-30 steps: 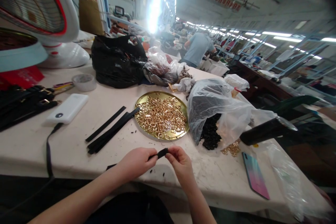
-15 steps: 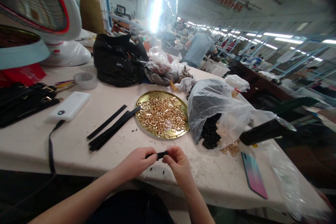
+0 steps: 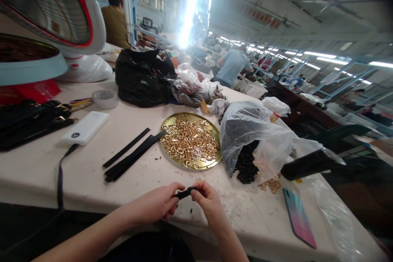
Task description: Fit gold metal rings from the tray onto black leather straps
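A short black strap (image 3: pixel 185 193) is stretched between my two hands near the table's front edge. My left hand (image 3: pixel 164 201) pinches its left end, and my right hand (image 3: pixel 207 197) has thumb and fingers closed on its right end. Just beyond them lies a round gold tray (image 3: pixel 168 156) heaped with small gold buckles (image 3: pixel 190 141). Several long black strips (image 3: pixel 135 153) lie left of the tray, one touching its rim. Tiny black bits (image 3: pixel 191 211) are scattered on the cloth below my hands.
Right of the tray, a clear plastic bag (image 3: pixel 242 120) spills small black parts (image 3: pixel 247 166). A phone (image 3: pixel 299 219) lies farther right. On the left are a white power bank (image 3: pixel 86 127) with a cable, a tape roll (image 3: pixel 105 99) and a fan (image 3: pixel 82 67). A black bag (image 3: pixel 144 75) stands behind.
My left hand has shifted left along the strap, so more of it shows between my hands. The strap now slants up to the right. The whole view has tipped slightly upward.
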The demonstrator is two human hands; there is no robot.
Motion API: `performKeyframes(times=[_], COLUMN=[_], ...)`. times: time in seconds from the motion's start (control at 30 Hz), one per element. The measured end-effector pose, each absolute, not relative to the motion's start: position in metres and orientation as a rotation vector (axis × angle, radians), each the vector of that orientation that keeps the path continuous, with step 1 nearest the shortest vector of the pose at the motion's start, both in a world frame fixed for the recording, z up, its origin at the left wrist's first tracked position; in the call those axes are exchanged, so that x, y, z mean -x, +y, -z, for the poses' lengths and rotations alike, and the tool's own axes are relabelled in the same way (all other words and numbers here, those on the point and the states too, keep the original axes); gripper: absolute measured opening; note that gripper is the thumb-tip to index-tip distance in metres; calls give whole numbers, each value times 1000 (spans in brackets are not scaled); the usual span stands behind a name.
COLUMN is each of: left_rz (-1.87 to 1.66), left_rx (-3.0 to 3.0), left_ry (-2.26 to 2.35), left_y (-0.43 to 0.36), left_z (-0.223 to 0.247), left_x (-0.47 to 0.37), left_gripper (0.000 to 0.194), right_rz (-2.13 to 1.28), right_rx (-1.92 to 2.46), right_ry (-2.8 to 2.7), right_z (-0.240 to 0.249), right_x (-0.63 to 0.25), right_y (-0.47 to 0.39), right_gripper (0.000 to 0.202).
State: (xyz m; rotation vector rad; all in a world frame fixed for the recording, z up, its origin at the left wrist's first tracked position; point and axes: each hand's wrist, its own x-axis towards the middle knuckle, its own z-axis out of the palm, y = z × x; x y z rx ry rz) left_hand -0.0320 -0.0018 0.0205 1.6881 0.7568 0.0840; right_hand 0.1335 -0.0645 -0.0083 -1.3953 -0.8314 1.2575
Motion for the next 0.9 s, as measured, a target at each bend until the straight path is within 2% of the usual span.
performKeyframes(times=[0.1, 0.2, 0.33, 0.43, 0.6, 0.73, 0.9], left_rz=[-168, -327, -440, -472, -539, -593, -656], left_rx=[-1731, -1743, -1487, -1219, -1020, -1028, -1249], left_ry=[818, 772, 820, 869, 865, 912, 875], left_y=[-2, 4, 19, 22, 13, 14, 24], left_z=[-23, -21, -11, -7, -8, -12, -13], left_x=[32, 30, 28, 25, 20, 23, 15], left_gripper=[46, 50, 44, 43, 29, 22, 33], right_rz=[-1300, -1294, -967, -708, -577, -643, -1036], right_rx=[1363, 1336, 1546, 1664, 1687, 1621, 1424], right_ry=[-831, -923, -1153, -1215, -1275, -1276, -1142], right_z=[11, 12, 12, 14, 26, 23, -7], right_x=[-128, -130, -154, -170, -165, -158, -147], right_y=[-62, -50, -11, 22, 48, 37, 3], right_gripper=[23, 22, 26, 20, 10, 9, 23])
